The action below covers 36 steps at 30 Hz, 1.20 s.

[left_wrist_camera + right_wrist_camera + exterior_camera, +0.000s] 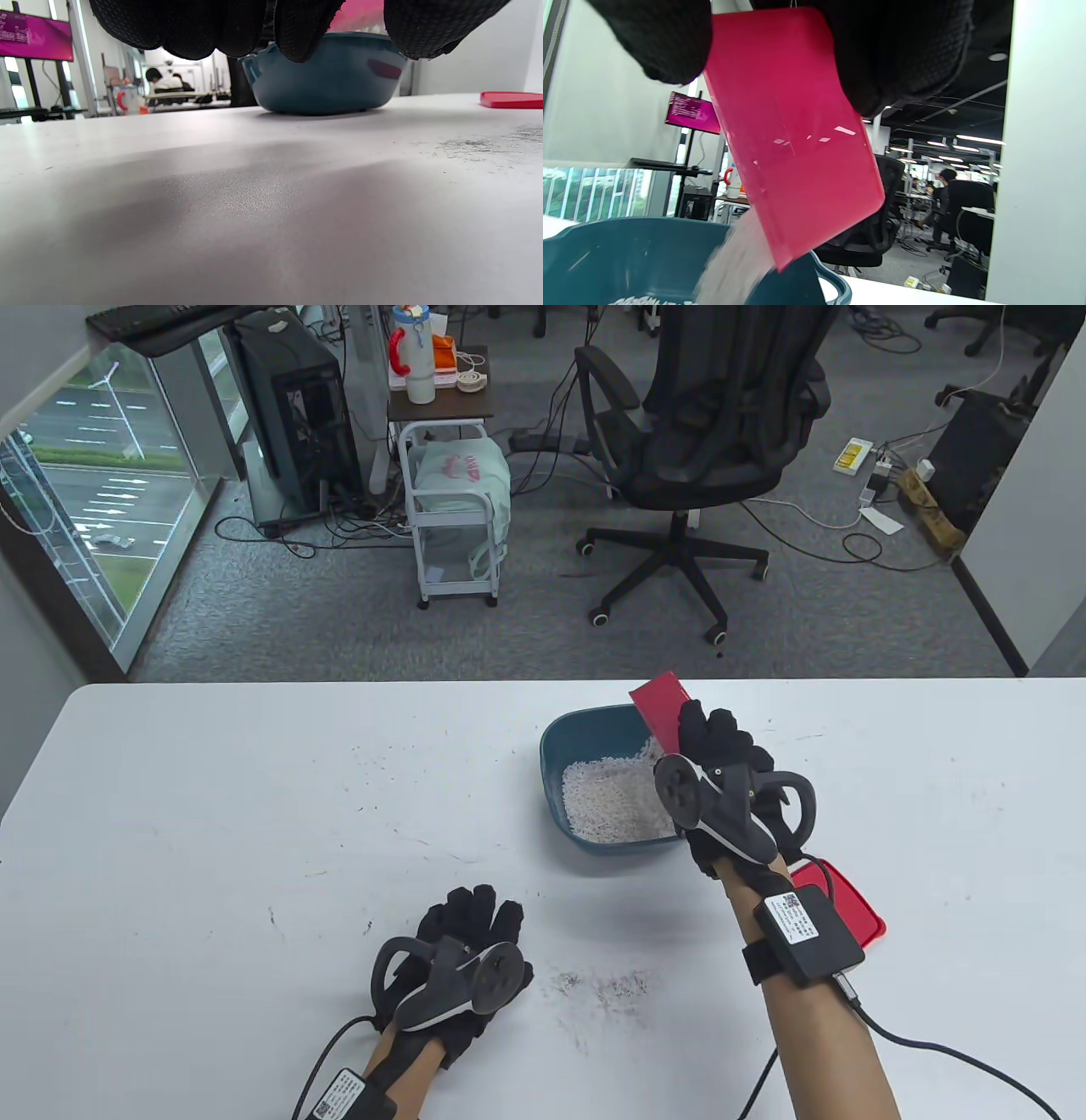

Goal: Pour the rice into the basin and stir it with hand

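Right hand [721, 763], fingers gripping red box [660, 706], tips it over basin [560, 746], centre frame, so rice [607, 802] streams in. Left hand [462, 950], fingers relaxed, rests idle on desk [212, 814], lower left.

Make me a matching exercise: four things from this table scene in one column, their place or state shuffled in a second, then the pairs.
Things
1. red container
2. basin
3. red lid
4. left hand

States
A. lies flat on the table, near the right forearm
B. rests on the table, holding nothing
C. tilted in the right hand, rice streaming out
D. holds a pile of rice

Pairs: 1-C, 2-D, 3-A, 4-B
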Each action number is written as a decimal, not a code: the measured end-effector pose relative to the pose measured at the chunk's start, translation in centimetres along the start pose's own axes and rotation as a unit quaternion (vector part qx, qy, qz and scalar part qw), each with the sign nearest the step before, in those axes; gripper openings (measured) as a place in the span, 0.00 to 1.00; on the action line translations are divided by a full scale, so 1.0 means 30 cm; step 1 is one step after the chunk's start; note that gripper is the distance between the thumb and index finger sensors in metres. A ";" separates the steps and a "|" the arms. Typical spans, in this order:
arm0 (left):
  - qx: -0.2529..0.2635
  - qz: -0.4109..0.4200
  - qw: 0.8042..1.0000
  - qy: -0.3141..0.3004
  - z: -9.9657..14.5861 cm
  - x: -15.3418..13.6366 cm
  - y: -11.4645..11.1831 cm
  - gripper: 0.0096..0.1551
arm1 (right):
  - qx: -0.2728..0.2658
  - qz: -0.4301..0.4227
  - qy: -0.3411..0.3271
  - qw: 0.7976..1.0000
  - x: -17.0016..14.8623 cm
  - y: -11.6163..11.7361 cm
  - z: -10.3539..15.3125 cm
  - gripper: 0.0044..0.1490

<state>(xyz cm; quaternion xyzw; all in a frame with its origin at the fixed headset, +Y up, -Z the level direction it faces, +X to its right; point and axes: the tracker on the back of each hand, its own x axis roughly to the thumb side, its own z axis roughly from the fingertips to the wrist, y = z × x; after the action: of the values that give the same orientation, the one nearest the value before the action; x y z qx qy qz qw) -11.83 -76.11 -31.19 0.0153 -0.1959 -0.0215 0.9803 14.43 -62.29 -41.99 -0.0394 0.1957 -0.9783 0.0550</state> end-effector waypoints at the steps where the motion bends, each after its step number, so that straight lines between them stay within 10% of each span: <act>1: 0.000 0.000 1.000 0.000 0.000 0.000 0.000 0.47 | -0.002 0.001 -0.005 1.000 0.001 0.000 0.002 0.51; 11: -0.003 -0.003 1.000 0.002 0.000 0.000 0.003 0.47 | -0.062 -0.017 -0.012 0.998 -0.053 0.060 0.032 0.52; 14: -0.002 -0.003 1.000 0.001 0.000 0.001 0.004 0.47 | 0.019 0.028 -0.001 0.999 -0.067 0.133 0.032 0.52; 18: -0.002 -0.004 1.000 0.000 -0.002 0.002 0.003 0.47 | -0.083 -0.033 0.035 0.995 -0.091 0.115 0.065 0.51; 21: -0.005 -0.004 1.000 0.001 -0.002 0.001 0.002 0.47 | 0.003 -0.016 0.041 0.999 -0.095 0.131 0.045 0.52; 24: -0.004 -0.003 1.000 0.002 -0.001 0.000 0.004 0.47 | -0.090 -0.039 0.053 0.994 -0.107 0.109 0.070 0.52; 27: -0.005 -0.003 1.000 0.001 -0.001 0.002 0.003 0.47 | 0.007 -0.018 0.041 0.999 -0.101 0.127 0.054 0.52; 30: -0.005 -0.004 1.000 0.001 -0.001 0.003 0.003 0.47 | -0.106 -0.041 0.053 0.992 -0.109 0.105 0.083 0.51; 33: -0.006 -0.003 1.000 0.001 0.000 0.002 0.003 0.47 | 0.009 -0.018 0.048 0.999 -0.105 0.132 0.063 0.52; 36: -0.005 -0.002 1.000 0.001 -0.001 0.003 0.004 0.47 | -0.126 -0.035 0.071 0.989 -0.110 0.110 0.100 0.53</act>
<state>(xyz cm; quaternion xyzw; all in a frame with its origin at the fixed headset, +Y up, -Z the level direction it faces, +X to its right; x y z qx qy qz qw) -11.75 -76.01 -31.18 0.0108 -0.1951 -0.0249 0.9804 18.29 -66.03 -40.70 0.0164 0.3195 -0.9474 0.0016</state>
